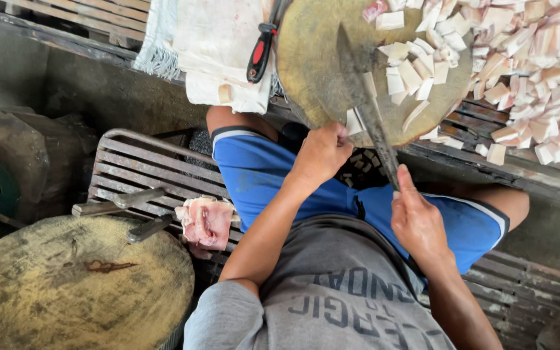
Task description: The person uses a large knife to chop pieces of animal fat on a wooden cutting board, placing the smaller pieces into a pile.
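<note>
round chopping block [312, 58], hands [322, 152] gripping cleaver [364, 97]

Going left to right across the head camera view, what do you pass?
Round wooden block → slab of raw meat → red-and-black handle → left hand → cleaver → right hand → heap of cut meat pieces.

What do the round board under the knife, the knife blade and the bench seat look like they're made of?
Board: apparently wood, a thick round slab, worn, stained yellow-brown.
Blade: likely steel, dull dark grey, no shine; the right hand covers the handle.
Bench: probably metal, thin parallel slats in a bent tube frame, looking greyish and weathered.
</note>
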